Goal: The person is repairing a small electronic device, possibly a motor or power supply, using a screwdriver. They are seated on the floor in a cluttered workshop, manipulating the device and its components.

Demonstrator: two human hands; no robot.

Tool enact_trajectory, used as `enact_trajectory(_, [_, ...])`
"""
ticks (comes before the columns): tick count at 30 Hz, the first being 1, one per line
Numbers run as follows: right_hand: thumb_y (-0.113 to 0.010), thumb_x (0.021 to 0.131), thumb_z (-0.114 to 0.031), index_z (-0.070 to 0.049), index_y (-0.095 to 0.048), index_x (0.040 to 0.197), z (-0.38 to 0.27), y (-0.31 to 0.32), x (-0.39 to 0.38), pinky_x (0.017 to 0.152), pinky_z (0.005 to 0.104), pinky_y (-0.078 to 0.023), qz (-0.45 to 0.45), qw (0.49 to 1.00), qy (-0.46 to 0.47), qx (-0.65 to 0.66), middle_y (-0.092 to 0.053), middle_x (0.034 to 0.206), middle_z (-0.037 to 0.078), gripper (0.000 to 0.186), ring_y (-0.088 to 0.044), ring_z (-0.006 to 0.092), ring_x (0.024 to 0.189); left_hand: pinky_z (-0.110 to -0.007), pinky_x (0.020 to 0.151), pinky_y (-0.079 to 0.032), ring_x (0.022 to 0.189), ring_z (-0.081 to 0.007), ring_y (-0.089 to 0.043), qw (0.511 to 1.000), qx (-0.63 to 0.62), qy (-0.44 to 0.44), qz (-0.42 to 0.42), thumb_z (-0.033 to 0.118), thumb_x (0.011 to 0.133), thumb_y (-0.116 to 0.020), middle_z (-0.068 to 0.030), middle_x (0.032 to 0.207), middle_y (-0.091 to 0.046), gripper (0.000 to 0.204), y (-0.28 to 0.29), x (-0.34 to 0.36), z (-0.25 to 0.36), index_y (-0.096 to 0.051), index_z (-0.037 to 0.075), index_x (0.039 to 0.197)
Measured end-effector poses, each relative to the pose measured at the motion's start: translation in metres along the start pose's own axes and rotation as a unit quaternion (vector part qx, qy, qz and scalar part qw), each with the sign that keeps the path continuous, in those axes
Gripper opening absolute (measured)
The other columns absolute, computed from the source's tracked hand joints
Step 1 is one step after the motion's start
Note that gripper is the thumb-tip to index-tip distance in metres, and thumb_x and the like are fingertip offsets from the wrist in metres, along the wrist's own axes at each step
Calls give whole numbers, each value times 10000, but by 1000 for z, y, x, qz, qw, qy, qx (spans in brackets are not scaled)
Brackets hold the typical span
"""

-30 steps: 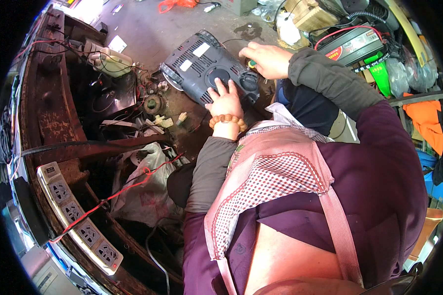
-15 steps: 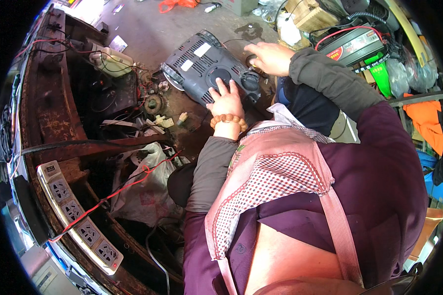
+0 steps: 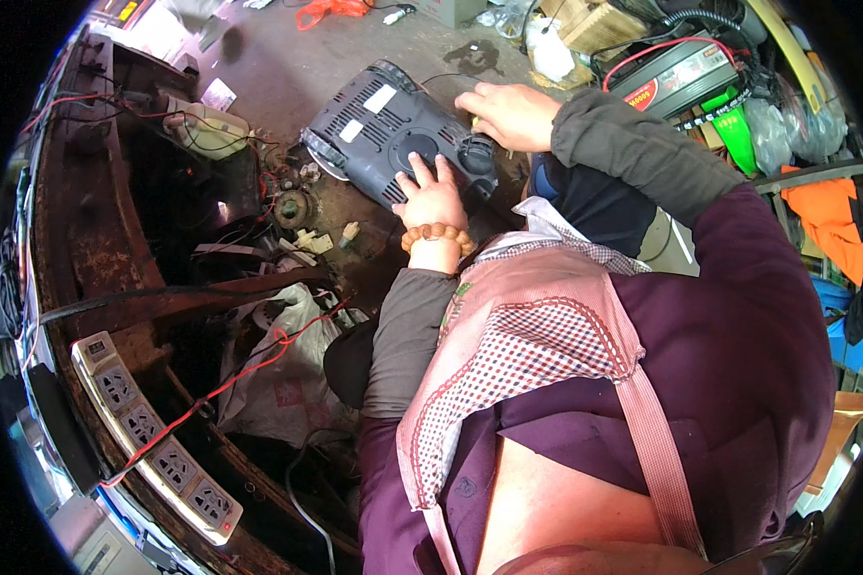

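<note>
A dark grey plastic appliance housing (image 3: 369, 149) with vent slots, two white labels and a round disc lies on the floor before me; its exact kind does not show. My left hand (image 3: 430, 199), wearing a beaded bracelet, lies on its near side with fingers spread, the tips by the disc. Off the housing's right end, my right hand (image 3: 518, 117) is bent with thumb and fingers drawn together. A small yellowish spot shows at its fingertips, too small to name. A dark rounded knob-like part (image 3: 477, 150) sticks out of the housing just below that hand.
On the left runs a rusty bench frame (image 3: 105, 230) with a white power strip (image 3: 153, 436) and a red wire across it. Loose parts and a metal ring piece (image 3: 292, 208) lie beside the housing. A boxy inverter-like device (image 3: 676, 77) and plastic bags crowd the right.
The whole view has shifted slightly, so the housing sits a little further left. My left hand stays on it; my right hand has moved slightly left with it.
</note>
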State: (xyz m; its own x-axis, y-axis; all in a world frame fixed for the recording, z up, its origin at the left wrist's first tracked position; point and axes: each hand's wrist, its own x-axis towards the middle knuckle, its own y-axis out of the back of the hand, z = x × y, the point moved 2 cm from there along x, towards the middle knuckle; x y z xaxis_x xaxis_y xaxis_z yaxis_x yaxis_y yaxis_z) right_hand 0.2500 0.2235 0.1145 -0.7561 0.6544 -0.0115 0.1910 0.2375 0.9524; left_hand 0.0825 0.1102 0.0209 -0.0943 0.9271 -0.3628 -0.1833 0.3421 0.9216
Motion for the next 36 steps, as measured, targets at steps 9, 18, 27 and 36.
enact_trajectory(9, [-619,1047,-272,-83,-573,1374,6,-5,0,919,511,-558,16,1000,21,17,-664,1224,241,381,-660,448,1146,-723,1136,-430,1609,-456,-279,1000,-11,-3,-26,169,1043,-603,-138,1816,-131,725,16,-8,5,-322,257,1705])
enact_trajectory(18, [-662,949,-115,-56,-575,1351,14,-8,2,971,512,-541,41,999,-18,21,-649,1209,211,416,-656,427,1157,-733,1135,-428,1608,-460,-278,1000,-11,-1,-25,173,1046,-599,-137,1815,-134,721,12,-6,5,-321,259,1706])
enact_trajectory(27, [-661,889,-33,-42,-638,1221,14,-10,8,913,518,-554,34,999,21,15,-653,1146,184,333,-669,434,1086,-725,1138,-428,1602,-450,-294,1000,-5,-2,-14,202,1041,-615,-131,1806,-169,707,12,-7,4,-351,267,1694])
enact_trajectory(36, [-670,935,-129,-40,-681,1146,1,-5,6,852,542,-567,-48,996,-45,-62,-667,1143,199,229,-710,446,968,-734,1135,-424,1599,-457,-292,1000,-2,-7,-12,197,1050,-597,-131,1805,-171,691,7,-7,2,-354,270,1693])
